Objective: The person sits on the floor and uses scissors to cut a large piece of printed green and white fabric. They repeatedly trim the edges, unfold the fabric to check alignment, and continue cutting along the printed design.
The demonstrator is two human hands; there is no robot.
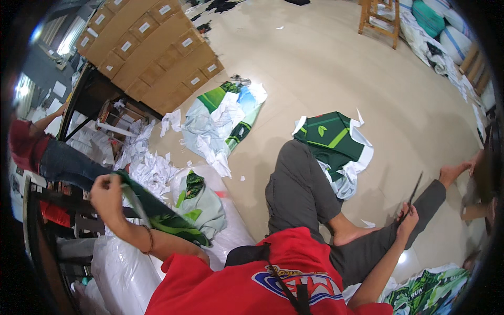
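Observation:
Raised at the left, my left hand (pixel 106 198) grips the edge of a dark green printed fabric piece (pixel 163 218), which hangs down over my forearm toward the plastic-wrapped bundle. Out at the right, above my stretched leg, my right hand (pixel 407 219) is closed around a pair of dark scissors (pixel 416 188), blades pointing up and away from me. Beyond my bent knee a green and white cut fabric piece (pixel 333 137) lies on the floor. A grey and green fabric piece (pixel 207 212) rests on the bundle beside my left arm.
Stacked cardboard boxes (pixel 152 50) stand far left, near white scraps (pixel 144 165). A fabric pile (pixel 223 118) lies mid-floor. Plastic-wrapped bundles (pixel 123 273) are at my left, printed green fabric (pixel 433 289) at lower right. Another person (pixel 44 152) stands left; a wooden stool (pixel 380 21) is far right.

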